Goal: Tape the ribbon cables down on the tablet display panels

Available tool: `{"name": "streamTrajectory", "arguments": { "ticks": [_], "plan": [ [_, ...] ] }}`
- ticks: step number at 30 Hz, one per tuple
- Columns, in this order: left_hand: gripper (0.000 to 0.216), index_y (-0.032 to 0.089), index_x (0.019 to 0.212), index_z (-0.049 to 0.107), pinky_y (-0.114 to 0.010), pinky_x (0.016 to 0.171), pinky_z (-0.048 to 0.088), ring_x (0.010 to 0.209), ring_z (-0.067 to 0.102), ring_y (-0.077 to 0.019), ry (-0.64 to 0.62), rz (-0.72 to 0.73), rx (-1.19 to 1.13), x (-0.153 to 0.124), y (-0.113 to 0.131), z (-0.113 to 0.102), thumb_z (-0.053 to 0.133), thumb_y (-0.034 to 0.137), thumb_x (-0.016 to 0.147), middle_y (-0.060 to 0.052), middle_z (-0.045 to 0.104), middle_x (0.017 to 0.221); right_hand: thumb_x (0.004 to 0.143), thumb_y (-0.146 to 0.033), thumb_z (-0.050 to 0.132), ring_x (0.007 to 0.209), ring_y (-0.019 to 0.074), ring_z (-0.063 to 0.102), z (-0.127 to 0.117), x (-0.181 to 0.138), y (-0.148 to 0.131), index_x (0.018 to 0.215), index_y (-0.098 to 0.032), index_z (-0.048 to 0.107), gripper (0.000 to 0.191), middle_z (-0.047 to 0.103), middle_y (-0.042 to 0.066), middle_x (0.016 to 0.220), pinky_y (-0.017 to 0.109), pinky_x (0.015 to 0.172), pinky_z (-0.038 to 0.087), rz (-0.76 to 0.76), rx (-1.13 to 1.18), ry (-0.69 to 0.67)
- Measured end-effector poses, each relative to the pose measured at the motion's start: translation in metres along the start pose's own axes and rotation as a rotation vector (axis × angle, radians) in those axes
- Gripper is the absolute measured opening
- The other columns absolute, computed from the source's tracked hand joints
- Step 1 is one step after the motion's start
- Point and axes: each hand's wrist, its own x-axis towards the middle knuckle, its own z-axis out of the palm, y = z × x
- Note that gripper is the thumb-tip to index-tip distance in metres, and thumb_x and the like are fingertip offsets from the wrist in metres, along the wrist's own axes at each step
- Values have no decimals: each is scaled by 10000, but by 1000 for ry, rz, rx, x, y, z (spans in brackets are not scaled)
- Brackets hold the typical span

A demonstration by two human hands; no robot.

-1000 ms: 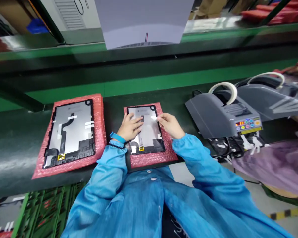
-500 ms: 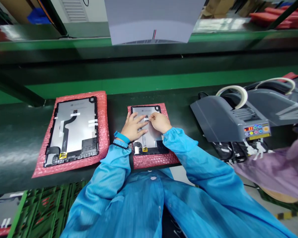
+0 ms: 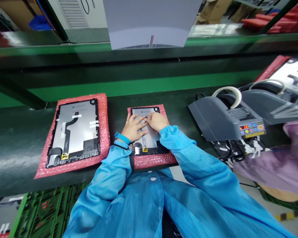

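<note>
A tablet display panel (image 3: 152,140) lies back side up on a pink bubble-wrap sheet (image 3: 155,162) in front of me. My left hand (image 3: 133,128) rests flat on the panel's left side with its fingers spread. My right hand (image 3: 158,121) is closed in a pinch over the panel's upper middle, beside the left fingertips. Whatever lies between its fingertips is too small to make out. A yellow-taped connector (image 3: 145,149) shows at the panel's lower edge. To the left, a second display panel (image 3: 75,129) with a black flex cable lies on pink bubble wrap (image 3: 104,129).
Grey tape dispensers (image 3: 221,119) stand at the right, one with a red number display. Beyond them is another panel (image 3: 291,74) on pink wrap. A co-worker's purple sleeve (image 3: 273,168) reaches in there. A green crate (image 3: 47,208) sits below the bench at left.
My right hand has shifted slightly left toward my left fingertips, still pinched. My left hand stays in place. At the far right, a wrapped panel has come into view and the co-worker's sleeve has moved.
</note>
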Motion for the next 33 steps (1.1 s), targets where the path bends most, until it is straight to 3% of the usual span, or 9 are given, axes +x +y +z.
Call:
{"name": "streamTrajectory", "arguments": {
  "ticks": [5,10,12,15,18,21,27,30,33],
  "plan": [
    [460,273,1214,629,-614,1118,109,1299,312,-343,20,2,1,-1,-1,1,586,497,814,-33,506,1396,800,-561,577,1000,306,641,-10,2,1,988,-115,681,496,678,223,1037,348,777,470,76,-75,34],
    [449,254,1211,631,-619,1132,75,1332,297,-346,27,33,33,-1,1,-1,576,477,824,-32,495,1410,834,-454,562,917,268,649,-11,-14,41,812,-164,668,309,695,165,913,331,740,455,121,0,191],
    [453,241,1226,620,-615,1138,72,1344,298,-344,13,48,36,-1,1,-1,559,466,837,-36,527,1380,849,-438,523,781,228,642,-5,-35,76,693,-187,614,309,672,107,750,309,664,440,120,161,296],
    [461,228,1218,626,-599,1142,81,1342,322,-345,9,44,40,-1,3,-3,552,474,836,-39,558,1348,801,-582,505,506,143,521,8,-79,139,616,-201,540,425,527,12,519,267,504,389,146,644,460],
    [460,230,1196,641,-587,1144,69,1333,343,-348,39,26,55,1,2,-3,558,483,821,-40,580,1320,660,-705,567,389,91,411,12,-122,191,643,-205,526,502,452,-43,471,225,380,304,341,1100,709],
    [457,245,1210,628,-563,1149,82,1337,344,-327,45,6,77,4,1,-4,549,463,816,-31,575,1326,600,-701,614,410,81,462,2,-141,221,691,-197,537,518,522,-29,529,200,364,321,446,1331,887],
    [464,265,1226,608,-565,1138,112,1354,325,-317,40,-33,125,5,4,-5,534,448,805,-30,570,1331,549,-519,756,471,70,516,-24,-127,235,683,-179,537,426,557,-32,563,172,397,378,382,1424,988],
    [466,258,1206,622,-566,1131,139,1340,345,-323,96,-15,116,4,2,-2,518,467,803,-35,599,1299,596,-521,737,475,69,518,-22,-128,239,685,-183,522,411,542,-50,560,167,390,380,306,1350,1154],
    [478,235,1181,640,-574,1125,153,1307,379,-338,156,29,100,5,-3,2,481,497,815,-45,625,1262,635,-546,708,495,76,557,-17,-133,246,713,-184,507,422,591,-37,608,161,388,399,330,1377,1157]
  ]
}}
